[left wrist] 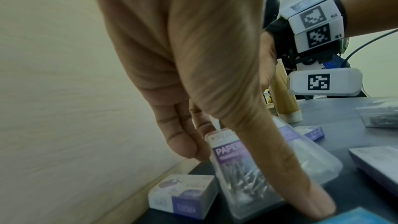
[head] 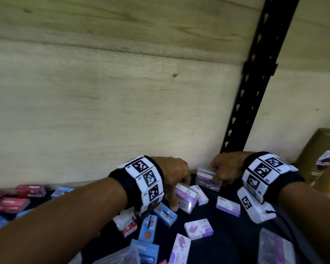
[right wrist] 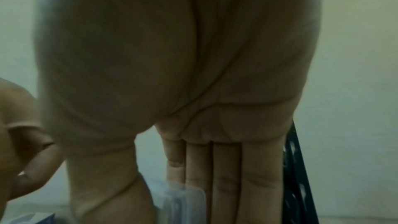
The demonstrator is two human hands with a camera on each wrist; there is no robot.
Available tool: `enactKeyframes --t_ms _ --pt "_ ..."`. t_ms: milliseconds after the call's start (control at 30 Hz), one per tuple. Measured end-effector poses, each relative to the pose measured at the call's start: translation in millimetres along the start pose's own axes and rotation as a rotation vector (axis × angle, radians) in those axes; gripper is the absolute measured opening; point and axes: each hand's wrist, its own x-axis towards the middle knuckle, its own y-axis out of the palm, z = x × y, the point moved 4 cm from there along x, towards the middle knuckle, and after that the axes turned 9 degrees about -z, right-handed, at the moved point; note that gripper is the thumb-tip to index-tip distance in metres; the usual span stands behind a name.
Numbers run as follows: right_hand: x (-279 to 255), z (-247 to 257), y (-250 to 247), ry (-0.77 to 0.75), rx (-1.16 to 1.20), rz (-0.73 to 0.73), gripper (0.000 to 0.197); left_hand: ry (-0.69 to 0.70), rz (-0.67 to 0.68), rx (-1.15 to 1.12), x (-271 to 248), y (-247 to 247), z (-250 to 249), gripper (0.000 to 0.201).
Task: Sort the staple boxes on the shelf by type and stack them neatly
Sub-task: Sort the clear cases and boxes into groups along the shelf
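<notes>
Two clear plastic paper-clip boxes with purple labels are in my hands at the back of the dark shelf (head: 227, 235). My left hand (head: 180, 195) pinches one clear box (head: 187, 198) that stands tilted on the shelf. In the left wrist view this box (left wrist: 234, 168) sits between the long thumb (left wrist: 301, 193) and the fingers (left wrist: 183, 144) behind it. My right hand (head: 216, 176) grips the other clear box (head: 207, 177) close to the back wall. The right wrist view shows that box's edge (right wrist: 185, 200) between thumb and fingers (right wrist: 226, 185).
Purple-and-white staple boxes (head: 228, 206) (head: 198, 228) (left wrist: 183, 195) lie loose around the hands. Blue boxes (head: 165, 214) lie under my left wrist and red ones (head: 13, 204) at far left. A black slotted upright (head: 255, 92) and a brown package (head: 322, 159) stand at the right.
</notes>
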Motion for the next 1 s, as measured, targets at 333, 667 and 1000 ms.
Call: enactKeyframes --t_ms 333,667,1000 --pt "-15.0 12.2 -13.2 -0.014 0.055 -0.021 0.028 -0.085 -0.071 -0.174 -21.8 -15.4 10.4 0.036" --pt "-34.3 101.1 -46.6 -0.207 -0.014 -0.088 0.025 -0.291 -0.141 -0.154 -123.9 -43.9 55.3 0.041" --pt "-57.6 257.7 -48.1 -0.448 -0.060 -0.026 0.017 -0.575 -0.173 -0.109 -282.9 -36.2 109.4 0.039"
